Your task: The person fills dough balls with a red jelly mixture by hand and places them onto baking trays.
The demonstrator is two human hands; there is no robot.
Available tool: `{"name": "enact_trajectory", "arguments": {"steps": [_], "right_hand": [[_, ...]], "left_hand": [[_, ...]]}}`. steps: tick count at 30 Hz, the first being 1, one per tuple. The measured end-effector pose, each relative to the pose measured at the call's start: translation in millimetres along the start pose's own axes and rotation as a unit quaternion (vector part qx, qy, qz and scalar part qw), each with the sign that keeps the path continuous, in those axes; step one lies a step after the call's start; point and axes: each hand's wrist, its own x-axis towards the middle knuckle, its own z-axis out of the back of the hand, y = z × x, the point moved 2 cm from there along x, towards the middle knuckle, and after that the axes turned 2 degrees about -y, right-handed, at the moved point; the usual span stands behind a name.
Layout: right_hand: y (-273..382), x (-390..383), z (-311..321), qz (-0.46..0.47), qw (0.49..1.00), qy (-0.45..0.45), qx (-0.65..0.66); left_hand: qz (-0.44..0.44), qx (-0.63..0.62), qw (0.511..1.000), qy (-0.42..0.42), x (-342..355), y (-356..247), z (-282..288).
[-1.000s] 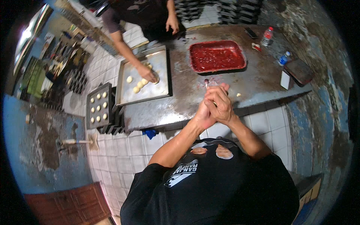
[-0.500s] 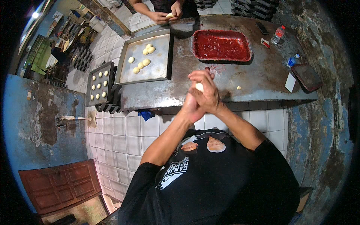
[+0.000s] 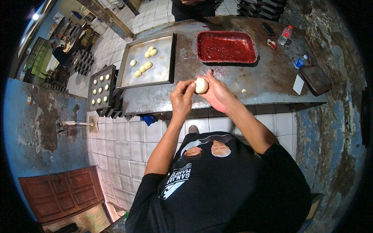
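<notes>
A smooth, pale, round dough ball (image 3: pixel 201 86) is between my two hands, above the near edge of the metal table. My left hand (image 3: pixel 182 99) pinches its left side with thumb and fingertips. From the other side, my right hand (image 3: pixel 218 94) cradles it against palm and fingers, thumb pointing up. Just beyond my hands stands a rectangular pan (image 3: pixel 227 46) with a dark red filling smeared over its inside. Off to the left, a large shallow metal tray (image 3: pixel 161 73) carries several similar dough balls (image 3: pixel 148 65).
A dark baking tray (image 3: pixel 113 83) with dough rounds in rows stands on stacked tins at left. Bottles (image 3: pixel 286 35), a phone (image 3: pixel 268 28) and a dark wallet-like case (image 3: pixel 316 79) occupy the table's right. A small dough scrap (image 3: pixel 244 91) lies nearby. Another person (image 3: pixel 193 9) stands across the table.
My palms, pressed together around the dough half a second ago, have parted and the ball now shows. My left hand has moved left to its side. The person opposite has lowered or withdrawn their hands.
</notes>
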Motion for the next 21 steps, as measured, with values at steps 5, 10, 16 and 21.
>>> {"name": "enact_trajectory", "arguments": {"steps": [5, 10, 16, 21], "right_hand": [[18.4, -19.6, -12.9, 0.05, 0.965, 0.033, -0.254], [24.6, -32.6, -25.7, 0.282, 0.837, 0.099, -0.458], [30.8, -30.3, -36.7, 0.369, 0.759, 0.096, -0.528], [31.4, -32.9, -31.6, 0.374, 0.772, 0.01, -0.514]], "left_hand": [[0.233, -0.419, 0.878, 0.008, 11.9, 10.0, 15.7], [0.237, -0.483, 0.841, 0.061, 13.3, 6.9, 14.6], [0.288, -0.45, 0.84, 0.095, 4.6, -6.2, 4.1], [0.26, -0.422, 0.864, 0.09, -0.7, -37.8, -9.6]]}}
